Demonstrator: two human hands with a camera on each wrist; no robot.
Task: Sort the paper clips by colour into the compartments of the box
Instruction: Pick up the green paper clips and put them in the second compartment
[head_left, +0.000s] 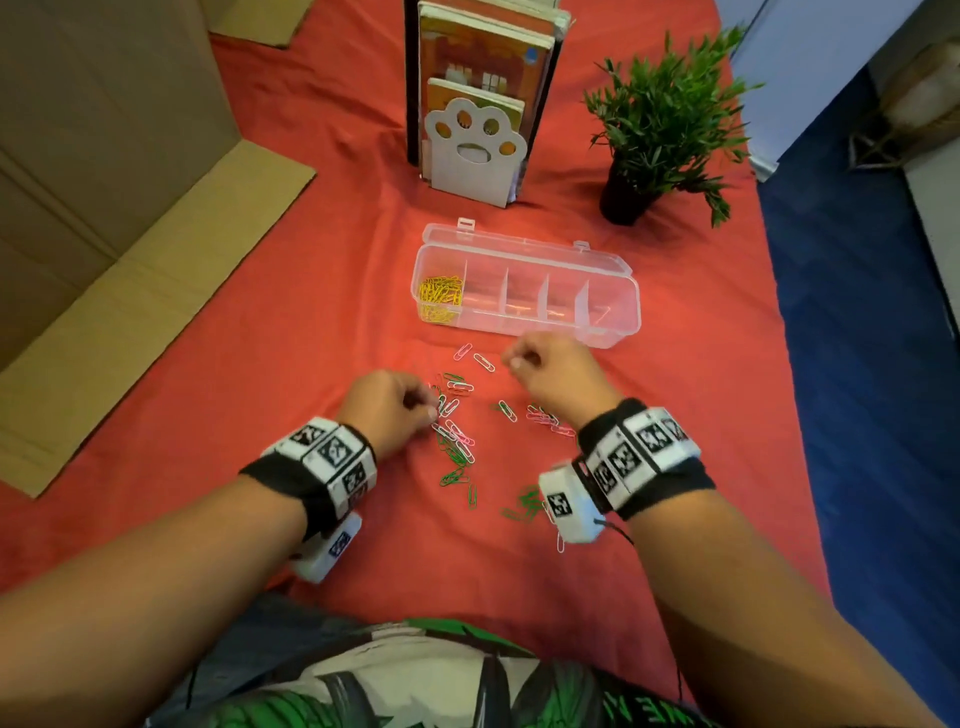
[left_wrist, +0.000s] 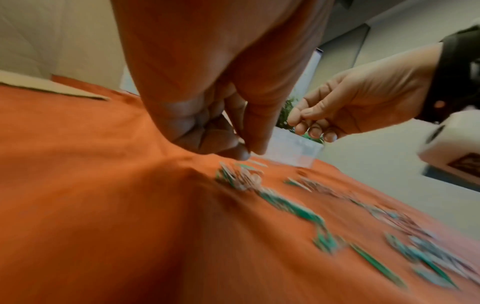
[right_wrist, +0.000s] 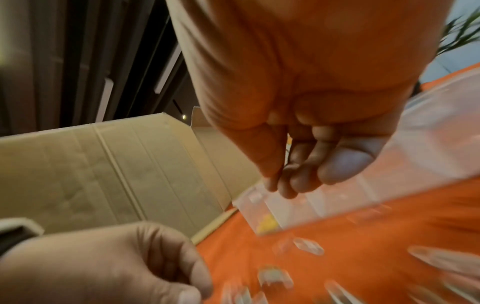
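Here the clear box (head_left: 524, 291) lies open on the red cloth (head_left: 322, 291), yellow clips (head_left: 440, 297) in its leftmost compartment. Just in front of the box lie loose clips (head_left: 457, 441), green, pink and white. The left hand (head_left: 387, 410) pinches down at them. The right hand (head_left: 556, 374) hovers nearer the box, fingertips pinched together; whether they hold a clip I cannot tell.

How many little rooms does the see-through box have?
5, side by side in a row across the clear box. The leftmost holds the yellow paper clips; the other four run to its right, and no pile shows in them.
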